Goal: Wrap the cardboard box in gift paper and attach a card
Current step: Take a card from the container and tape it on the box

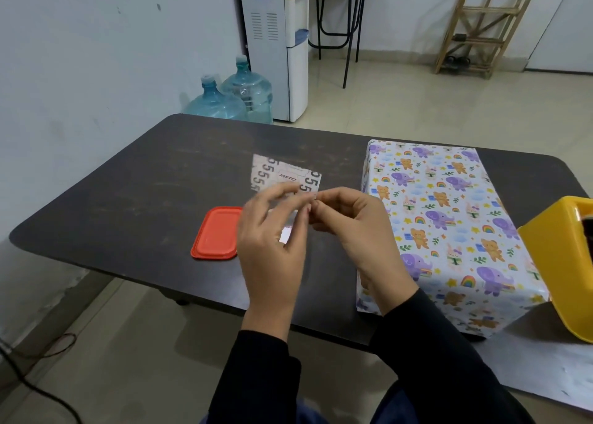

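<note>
My left hand [272, 231] pinches the white paper sheet printed with black numbers [282, 174], and my right hand [346, 218] pinches its near edge. I'd best peel slowly, without creasing. To their right, the cardboard box wrapped in animal-print paper [449, 218] lies flat on the dark surface [128, 199], its long axis running away from me.

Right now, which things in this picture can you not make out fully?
Head view only:
1. The printed sheet: its lower part is hidden behind the left hand and right hand that pinch it.
2. The yellow container: cut off by the right edge; contents unclear.
3. The wrapped box: part of its near edge is hidden by the right sleeve.
</note>
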